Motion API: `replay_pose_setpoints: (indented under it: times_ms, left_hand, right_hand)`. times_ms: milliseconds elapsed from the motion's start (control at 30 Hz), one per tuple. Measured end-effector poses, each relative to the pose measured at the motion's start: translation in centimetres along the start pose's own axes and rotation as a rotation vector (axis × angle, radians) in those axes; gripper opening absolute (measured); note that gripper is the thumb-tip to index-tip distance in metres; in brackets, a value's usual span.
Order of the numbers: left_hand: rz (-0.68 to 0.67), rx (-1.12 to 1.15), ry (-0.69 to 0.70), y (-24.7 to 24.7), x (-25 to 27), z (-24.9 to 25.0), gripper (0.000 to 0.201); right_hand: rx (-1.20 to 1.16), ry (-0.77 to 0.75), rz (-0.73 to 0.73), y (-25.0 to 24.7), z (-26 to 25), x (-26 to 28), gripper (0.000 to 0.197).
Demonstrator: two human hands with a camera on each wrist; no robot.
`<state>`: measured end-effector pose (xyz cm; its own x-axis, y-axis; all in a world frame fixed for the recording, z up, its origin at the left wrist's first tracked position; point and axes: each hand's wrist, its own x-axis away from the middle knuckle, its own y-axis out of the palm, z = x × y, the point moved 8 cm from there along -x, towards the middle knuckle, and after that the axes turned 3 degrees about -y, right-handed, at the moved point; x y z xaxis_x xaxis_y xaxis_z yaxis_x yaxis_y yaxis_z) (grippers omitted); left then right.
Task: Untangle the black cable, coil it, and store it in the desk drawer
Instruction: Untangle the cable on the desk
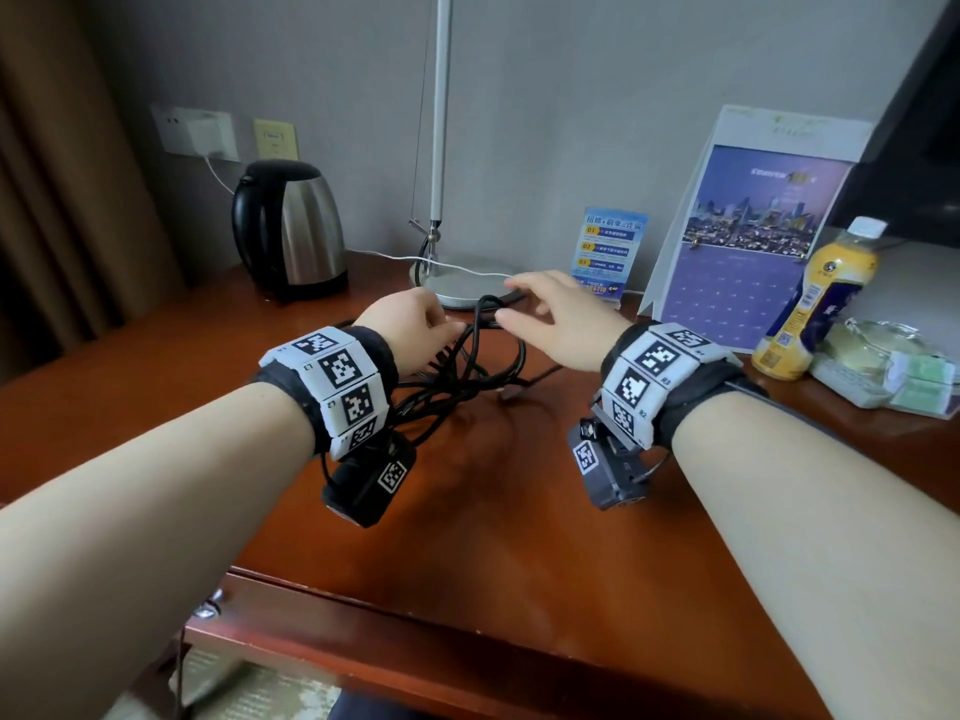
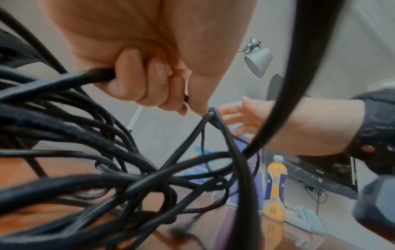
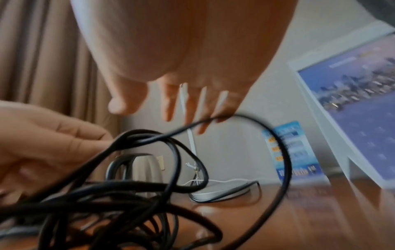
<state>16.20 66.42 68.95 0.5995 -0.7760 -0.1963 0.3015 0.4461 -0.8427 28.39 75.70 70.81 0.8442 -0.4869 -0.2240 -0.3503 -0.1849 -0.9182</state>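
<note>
cable (image 1: pixel 467 366): thin, round, matte black, a loose tangle of loops lifted just above the glossy reddish wood desk (image 1: pixel 493 537). left hand (image 1: pixel 410 324): fingers curled round several strands. right hand (image 1: pixel 561 324): fingers straight and spread, holding nothing; a loop touches one fingertip. behind: steel kettle (image 1: pixel 291 231), round metal lamp base (image 1: pixel 467 283).
</note>
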Motion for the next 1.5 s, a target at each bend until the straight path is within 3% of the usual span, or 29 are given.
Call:
replay_pose_setpoints:
  times_ms: [100, 267, 433, 533, 667, 867, 967, 1100, 1333, 1500]
  left_hand:
    - [0.018, 0.049, -0.012, -0.3, 0.2, 0.4, 0.028]
    - [0.108, 0.162, -0.035, -2.2, 0.7, -0.6, 0.023]
    - [0.156, 0.23, 0.027, -3.9, 1.7, -1.4, 0.024]
    - [0.183, 0.242, -0.012, -4.2, 1.8, -2.9, 0.026]
    - [0.114, 0.29, -0.038, -4.0, 1.9, -3.7, 0.024]
    - [-0.054, 0.087, 0.178, -2.7, 2.6, 1.4, 0.028]
    - [0.05, 0.101, 0.143, -3.3, 2.8, 0.6, 0.026]
    - [0.226, 0.254, 0.045, -5.1, 3.4, -1.4, 0.033]
    - [0.334, 0.819, -0.057, -6.5, 3.8, -5.2, 0.033]
    - [0.354, 0.703, -0.105, -6.4, 4.2, -6.8, 0.029]
  right_hand:
    - [0.088, -0.149, -0.129, 0.5, -2.0, 0.0, 0.047]
    - [0.175, -0.072, -0.171, 1.1, -0.8, 0.1, 0.012]
    - [0.038, 0.02, -0.125, 1.6, 0.4, 0.5, 0.019]
    - [0.049, 0.046, -0.131, 1.1, 0.3, 0.8, 0.019]
    - [0.065, 0.066, -0.089, 0.0, 0.0, 1.4, 0.015]
    - [0.125, 0.027, 0.111, -1.3, -3.0, 2.1, 0.025]
    - [0.109, 0.072, 0.095, -0.8, -2.4, 2.9, 0.019]
    - [0.145, 0.12, -0.057, 1.7, -2.1, 3.5, 0.017]
    - [0.064, 0.152, -0.093, 3.4, -1.4, 4.0, 0.015]
    - [0.104, 0.237, -0.074, 3.4, -0.2, 4.4, 0.018]
